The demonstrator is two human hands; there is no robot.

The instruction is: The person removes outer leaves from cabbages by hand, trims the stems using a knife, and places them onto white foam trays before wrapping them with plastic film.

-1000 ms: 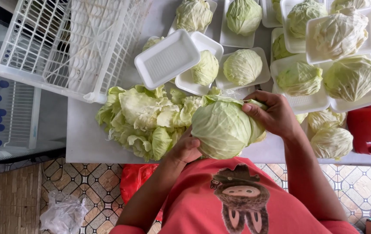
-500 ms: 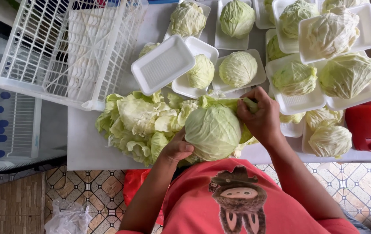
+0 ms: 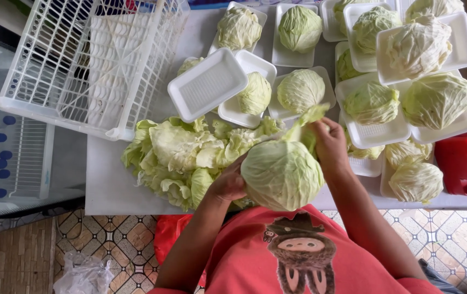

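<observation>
A white table (image 3: 108, 179) crosses the middle of the frame above a patterned tile floor (image 3: 108, 245). Nearest, at lower centre, a round pale-green cabbage (image 3: 282, 174) sits at the table's front edge, smooth and tight-leaved. The left hand (image 3: 228, 182) cups its left side, fingers curled against it. The right hand (image 3: 329, 144) pinches a loose outer leaf (image 3: 307, 122) at its top right, lifted away from the head. Left of the cabbage lies a heap of leaves (image 3: 179, 158), touching it. Bare table shows only at the lower left. Beyond, an empty foam tray (image 3: 207, 84) overlaps trays of trimmed cabbages (image 3: 419, 49) filling the upper right; a white crate (image 3: 81, 60) fills the upper left. Since half a second ago the right hand has pulled the leaf higher.
</observation>
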